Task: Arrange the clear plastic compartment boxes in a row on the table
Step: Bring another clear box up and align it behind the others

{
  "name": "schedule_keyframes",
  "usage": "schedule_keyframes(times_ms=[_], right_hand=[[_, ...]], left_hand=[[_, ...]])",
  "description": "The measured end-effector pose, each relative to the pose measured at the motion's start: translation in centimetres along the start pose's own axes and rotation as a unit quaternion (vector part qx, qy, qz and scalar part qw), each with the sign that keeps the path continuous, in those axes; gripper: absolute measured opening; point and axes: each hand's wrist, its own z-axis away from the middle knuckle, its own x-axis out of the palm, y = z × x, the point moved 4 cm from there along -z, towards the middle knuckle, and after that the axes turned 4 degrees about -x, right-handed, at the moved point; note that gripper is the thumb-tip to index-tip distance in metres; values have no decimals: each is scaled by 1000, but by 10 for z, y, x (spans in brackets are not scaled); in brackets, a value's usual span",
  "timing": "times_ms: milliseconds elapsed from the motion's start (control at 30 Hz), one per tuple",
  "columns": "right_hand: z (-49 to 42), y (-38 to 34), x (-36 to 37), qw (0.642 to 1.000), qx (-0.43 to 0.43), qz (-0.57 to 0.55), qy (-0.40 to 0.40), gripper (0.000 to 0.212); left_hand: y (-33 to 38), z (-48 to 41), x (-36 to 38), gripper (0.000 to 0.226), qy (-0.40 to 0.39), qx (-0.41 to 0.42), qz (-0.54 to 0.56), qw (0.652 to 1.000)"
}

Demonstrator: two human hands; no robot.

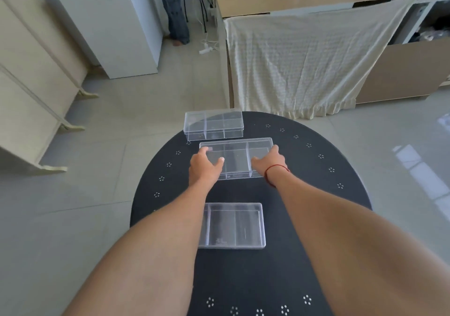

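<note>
Round black tabletop (304, 169), white dot clusters around rim. Pale tiled floor (146, 111); cream cloth (304, 65) draped over counter beyond; white cabinet (109, 31) far left. 3 clear plastic compartment boxes, all empty, lined front to back: far box (213, 125) at far edge, middle box (237, 157) just beside it, near box (232, 225) apart, closer. Left hand (204, 166) and right hand (269, 161) clasp middle box ends, each grip wrapped, thumbs on lid. Red string (274, 172) on right wrist.

Three boxes (235, 158) lengthwise on table (316, 194)
</note>
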Motion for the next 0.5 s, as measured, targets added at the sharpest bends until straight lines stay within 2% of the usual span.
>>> schedule_keyframes(times_ms=[133,233,333,433,500], right_hand=[[8,-11,44,998,6,20,-55,85],[9,-9,63,997,21,24,-66,88],[8,-5,72,997,23,28,-69,88],[7,-9,70,987,-63,148,-20,85],[8,-18,70,963,-161,217,18,66]], left_hand=[[-38,-4,-19,61,-16,-33,-8,999],[-56,-9,-20,77,-51,-47,-16,997],[-65,-15,-16,83,-79,-54,-26,995],[-71,-20,-11,82,-77,-56,-50,994],[-68,-23,-11,81,-41,-33,-111,992]])
